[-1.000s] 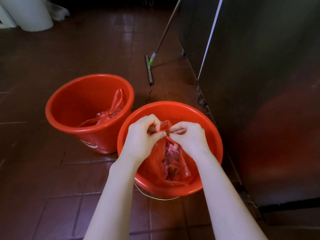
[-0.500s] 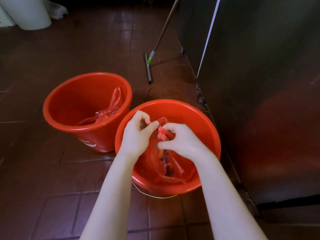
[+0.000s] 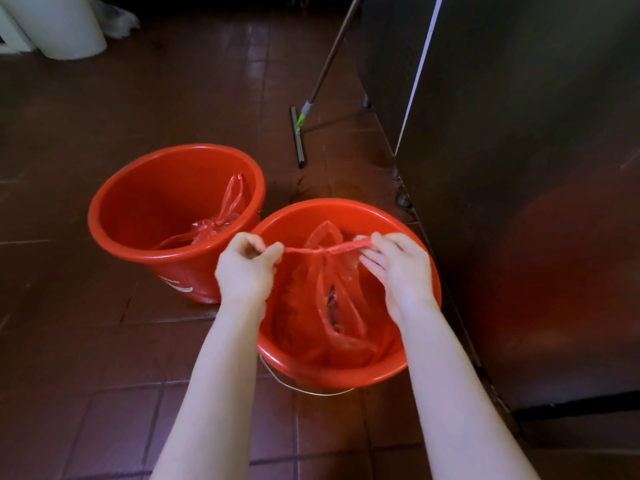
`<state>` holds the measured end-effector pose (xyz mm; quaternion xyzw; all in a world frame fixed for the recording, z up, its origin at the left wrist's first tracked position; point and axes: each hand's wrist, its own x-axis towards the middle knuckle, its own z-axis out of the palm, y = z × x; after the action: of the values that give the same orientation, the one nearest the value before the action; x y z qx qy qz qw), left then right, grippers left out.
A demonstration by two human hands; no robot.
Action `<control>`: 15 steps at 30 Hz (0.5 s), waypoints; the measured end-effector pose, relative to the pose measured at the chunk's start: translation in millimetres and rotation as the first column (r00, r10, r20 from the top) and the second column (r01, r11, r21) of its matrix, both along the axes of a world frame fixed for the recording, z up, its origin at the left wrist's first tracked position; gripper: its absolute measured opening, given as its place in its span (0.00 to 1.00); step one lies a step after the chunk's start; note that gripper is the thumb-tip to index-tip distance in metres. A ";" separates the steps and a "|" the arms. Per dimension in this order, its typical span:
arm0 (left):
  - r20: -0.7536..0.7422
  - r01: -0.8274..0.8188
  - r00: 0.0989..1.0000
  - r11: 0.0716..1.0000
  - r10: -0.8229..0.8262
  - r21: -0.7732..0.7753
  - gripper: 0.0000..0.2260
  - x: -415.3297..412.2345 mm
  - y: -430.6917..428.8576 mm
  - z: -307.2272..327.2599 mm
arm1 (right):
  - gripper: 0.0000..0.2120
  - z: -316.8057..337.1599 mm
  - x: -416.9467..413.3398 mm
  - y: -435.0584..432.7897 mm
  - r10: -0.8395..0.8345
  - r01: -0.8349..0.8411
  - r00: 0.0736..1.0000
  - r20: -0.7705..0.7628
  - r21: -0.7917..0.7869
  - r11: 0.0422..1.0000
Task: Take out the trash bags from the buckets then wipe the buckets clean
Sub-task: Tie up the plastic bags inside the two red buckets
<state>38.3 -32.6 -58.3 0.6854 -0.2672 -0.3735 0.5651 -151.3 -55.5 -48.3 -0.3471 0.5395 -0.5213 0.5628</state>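
Two red plastic buckets stand side by side on the brown tile floor. In the near bucket (image 3: 349, 377) sits a red trash bag (image 3: 332, 306) with rubbish inside. My left hand (image 3: 246, 268) and my right hand (image 3: 398, 265) each grip one handle of that bag, and the handles stretch taut between them with a knot in the middle, above the bucket. The far bucket (image 3: 138, 251) to the left holds a second red trash bag (image 3: 221, 220), tied shut, with its handles sticking up.
A floor squeegee (image 3: 298, 133) with a long handle leans against a dark steel cabinet (image 3: 519, 168) that stands close on the right. A white cylinder (image 3: 59, 26) stands at the far left. Brown tiles stretch to the left and in front.
My hands were close together over the near bucket, working the bag's handles. Now they have pulled apart sideways and the handles are drawn tight into a knot.
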 end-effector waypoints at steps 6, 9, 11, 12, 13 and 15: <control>-0.193 -0.085 0.979 0.994 0.071 -0.065 0.13 10.3 0.7 -12.1 | 0.08 -1.6 -13.3 -1.3 -0.184 0.106 0.855 0.485 0.183 0.977; -0.337 0.047 0.931 0.965 -0.136 -0.259 0.14 -2.5 -5.0 -4.9 | 0.08 5.4 4.4 -3.4 -0.003 -0.040 0.863 0.506 0.074 0.996; -0.358 0.139 0.892 0.922 -0.275 -0.360 0.15 -12.4 -6.8 -2.9 | 0.13 7.7 12.7 -2.4 0.157 -0.165 0.921 0.356 -0.009 0.986; -0.386 0.168 0.862 0.904 -0.328 -0.393 0.14 -16.6 -7.2 -2.3 | 0.15 9.1 14.5 -2.5 0.225 -0.223 0.943 0.245 -0.036 0.974; -0.400 0.201 0.840 0.895 -0.367 -0.398 0.13 -19.3 -7.8 -1.9 | 0.17 11.2 15.3 -3.1 0.272 -0.267 0.955 0.121 -0.058 0.962; -0.214 0.345 0.883 0.886 -0.419 -0.310 0.11 -16.6 -10.1 -0.8 | 0.17 16.6 14.6 -7.5 0.306 -0.318 0.943 -0.130 -0.093 0.943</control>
<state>21.8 -42.7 -59.1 0.4789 -0.3640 -0.5309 0.5969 -136.8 -62.9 -31.8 -0.4884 0.4786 -0.4343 0.5863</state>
